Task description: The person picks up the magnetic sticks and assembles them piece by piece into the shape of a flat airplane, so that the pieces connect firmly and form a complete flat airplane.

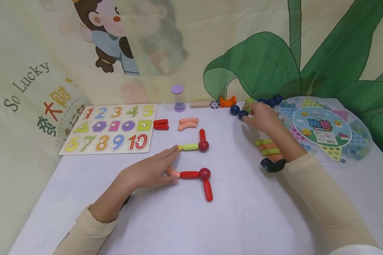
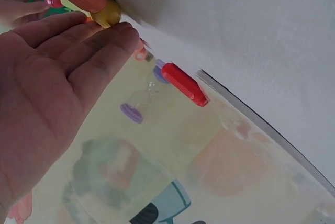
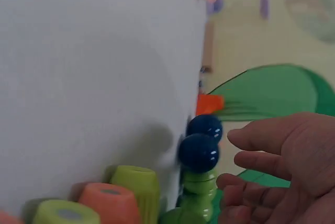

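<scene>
A number puzzle [image 1: 113, 133] lies at the far left corner of the tabletop [image 1: 242, 219], a round board game [image 1: 321, 126] at its far right corner. Between them, along the far edge before a printed curtain [image 1: 194, 46], are a purple hourglass [image 1: 178, 98], a wooden block [image 1: 199, 104], a patterned chip [image 1: 214, 105] and an orange plastic piece [image 1: 228, 102].

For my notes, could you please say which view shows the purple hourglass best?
The head view: the purple hourglass stands whole, unobstructed. Left wrist shows it slanted, partly behind a red stick; right wrist, only blurred purple ends.
</scene>
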Demonstrator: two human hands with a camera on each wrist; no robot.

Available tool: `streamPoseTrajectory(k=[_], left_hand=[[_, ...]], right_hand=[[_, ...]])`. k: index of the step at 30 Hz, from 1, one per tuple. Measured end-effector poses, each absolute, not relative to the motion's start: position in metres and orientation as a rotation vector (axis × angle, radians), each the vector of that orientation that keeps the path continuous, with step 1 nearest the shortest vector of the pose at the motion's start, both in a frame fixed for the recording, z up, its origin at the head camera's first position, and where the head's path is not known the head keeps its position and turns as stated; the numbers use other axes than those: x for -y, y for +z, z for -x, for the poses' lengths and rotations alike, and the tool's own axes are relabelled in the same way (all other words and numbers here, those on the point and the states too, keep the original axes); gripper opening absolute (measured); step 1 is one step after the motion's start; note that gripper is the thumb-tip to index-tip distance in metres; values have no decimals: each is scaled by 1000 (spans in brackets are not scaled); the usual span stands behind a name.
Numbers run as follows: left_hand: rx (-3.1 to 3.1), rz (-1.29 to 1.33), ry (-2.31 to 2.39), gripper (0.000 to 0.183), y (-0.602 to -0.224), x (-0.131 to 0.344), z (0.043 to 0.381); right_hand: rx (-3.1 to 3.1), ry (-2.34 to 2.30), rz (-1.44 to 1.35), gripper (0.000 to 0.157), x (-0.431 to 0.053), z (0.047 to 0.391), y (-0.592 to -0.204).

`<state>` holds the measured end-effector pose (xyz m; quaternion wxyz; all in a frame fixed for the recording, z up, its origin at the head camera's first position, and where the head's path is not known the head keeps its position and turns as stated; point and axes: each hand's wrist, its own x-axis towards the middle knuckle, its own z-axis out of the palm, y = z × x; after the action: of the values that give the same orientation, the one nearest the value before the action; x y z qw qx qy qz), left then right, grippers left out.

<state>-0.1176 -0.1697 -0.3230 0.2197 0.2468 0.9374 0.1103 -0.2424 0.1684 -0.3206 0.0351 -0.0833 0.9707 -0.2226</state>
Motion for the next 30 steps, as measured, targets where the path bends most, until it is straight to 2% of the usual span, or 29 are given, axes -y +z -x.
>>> streamPoseTrajectory(k=[4, 10, 16, 25, 30], left_hand=[[-2591, -685, 311, 89, -324, 170, 117], [-2597, -697, 310, 88, -324, 170, 117], [-2600, -691, 301, 88, -324, 171, 116], [-2602, -682, 298, 88, -325, 171, 117], [-2603, -687, 297, 88, -325, 172, 116]], right_hand=[[-2963, -589, 187, 40, -170, 260, -328], [-2964, -516, 143, 37, -155, 263, -336], [-2749, -775, 96, 48, -117, 261, -335], [-2663, -867, 173, 36, -48, 259, -341], [-2717, -780, 154, 42, -30, 254, -348]])
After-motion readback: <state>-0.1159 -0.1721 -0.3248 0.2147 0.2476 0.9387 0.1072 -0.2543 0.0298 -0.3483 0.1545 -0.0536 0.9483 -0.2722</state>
